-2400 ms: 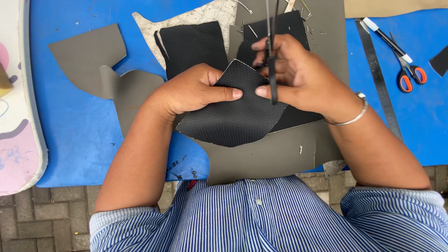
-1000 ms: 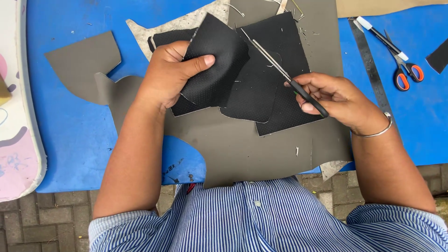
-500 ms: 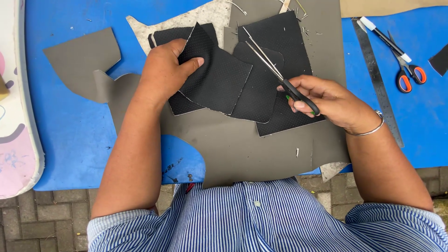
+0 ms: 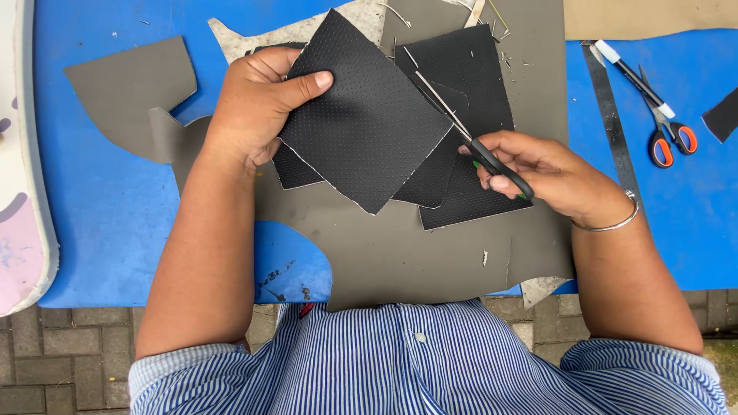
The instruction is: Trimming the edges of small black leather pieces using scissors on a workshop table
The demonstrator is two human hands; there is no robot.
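My left hand (image 4: 257, 104) grips the top black perforated piece (image 4: 365, 115) at its left edge, thumb lying flat across the face, fingers tucked behind and out of sight. The piece sits tilted like a diamond, its lower corner pointing toward me, pale backing showing along the cut edges.

My right hand (image 4: 546, 173) is closed around the black-handled scissors (image 4: 469, 134), fingers through and over the handles. The blades run up and to the left, lying over the right edge of the top piece; whether the blades are parted I cannot tell from here. A metal bangle (image 4: 611, 224) sits on that wrist.

Under the top piece: more black perforated pieces (image 4: 469, 69), overlapping, one reaching up to the right, one showing just below my left hand. All rest on a large grey sheet (image 4: 400, 253) spread across the blue table (image 4: 100, 223). A separate grey offcut (image 4: 131, 88) lies to the left, apart from my hand.

Far right on the table: orange-handled scissors (image 4: 669, 138), a pen (image 4: 634, 77) touching them, and a metal ruler (image 4: 611, 115) just beside the grey sheet's edge. Striped shirt (image 4: 430, 369) at bottom
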